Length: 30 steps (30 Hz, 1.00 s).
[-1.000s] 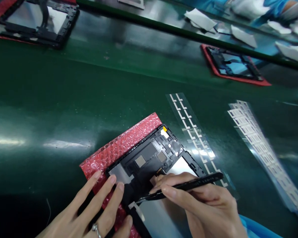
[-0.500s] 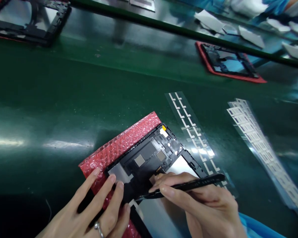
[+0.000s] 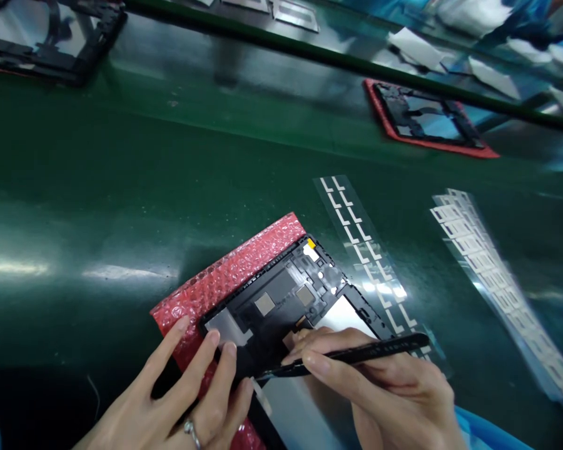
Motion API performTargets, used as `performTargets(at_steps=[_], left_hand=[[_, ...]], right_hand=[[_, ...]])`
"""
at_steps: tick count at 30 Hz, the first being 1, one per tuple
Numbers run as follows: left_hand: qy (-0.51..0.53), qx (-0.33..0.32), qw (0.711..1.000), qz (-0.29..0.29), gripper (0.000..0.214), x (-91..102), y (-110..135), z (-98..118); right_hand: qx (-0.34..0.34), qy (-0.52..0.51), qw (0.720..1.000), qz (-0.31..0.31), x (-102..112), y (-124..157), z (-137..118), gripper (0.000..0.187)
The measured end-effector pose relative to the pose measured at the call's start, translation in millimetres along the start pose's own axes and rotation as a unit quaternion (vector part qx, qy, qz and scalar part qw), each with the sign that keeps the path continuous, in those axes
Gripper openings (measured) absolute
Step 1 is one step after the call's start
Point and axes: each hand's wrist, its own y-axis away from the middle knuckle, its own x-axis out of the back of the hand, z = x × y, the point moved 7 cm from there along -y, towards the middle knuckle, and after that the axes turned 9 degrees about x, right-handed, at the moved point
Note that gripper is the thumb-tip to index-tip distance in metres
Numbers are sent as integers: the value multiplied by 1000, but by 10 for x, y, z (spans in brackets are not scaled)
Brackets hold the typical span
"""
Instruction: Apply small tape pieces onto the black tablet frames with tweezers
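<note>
A black tablet housing [image 3: 281, 287] lies tilted on a red bubble-wrap pouch [image 3: 229, 262]. My right hand [image 3: 380, 381] is closed around black tweezers [image 3: 356, 354]. Their tips point left, down at the lower part of the housing. At the tips is a small white strip [image 3: 261, 397], partly under a fingertip of my left hand [image 3: 192, 394]. That hand is spread, its fingers resting on the pouch and the housing's left edge. Right of the housing lies a clear sheet of white L-shaped stickers [image 3: 356, 231]. I cannot see whether the tweezers grip the strip.
More sticker sheets [image 3: 492, 269] fan out at the right. Beyond, another housing [image 3: 426, 115] sits on red wrap, and a third housing [image 3: 51, 47] is at the upper left. A raised dark green rail [image 3: 263, 40] crosses the back. White pieces [image 3: 417, 50] lie behind it.
A fingertip of my left hand has shifted slightly right, onto the white strip's upper end. The right hand and tweezers have barely moved. The view has shifted a little.
</note>
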Motion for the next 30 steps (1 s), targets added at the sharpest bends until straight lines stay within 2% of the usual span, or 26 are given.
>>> performTargets(at_steps=[5, 8, 11, 14, 18, 22, 25, 30], left_hand=[[-29, -22, 999, -30, 47, -23, -17, 32], [-41, -24, 998, -43, 52, -17, -16, 51], [-32, 1, 999, -37, 55, -30, 3, 64], [-21, 17, 999, -28, 55, -51, 24, 82], [2, 41, 999, -22, 45, -43, 26, 48], [26, 47, 999, -5, 44, -5, 5, 10], [22, 41, 999, -6, 53, -11, -12, 2], [14, 33, 999, -15, 46, 1, -27, 1]], right_hand=[[0, 17, 1000, -10, 11, -22, -17, 7], [-19, 12, 1000, 19, 93, -35, -16, 4], [-29, -4, 999, 43, 171, -28, -20, 5], [-21, -24, 999, 18, 153, -18, -32, 7], [-10, -41, 998, -36, 63, 1, -19, 13], [-13, -39, 997, -57, 14, 15, 15, 15], [-13, -48, 997, -63, -14, 21, 11, 16], [-28, -53, 997, -41, -21, 25, 2, 13]])
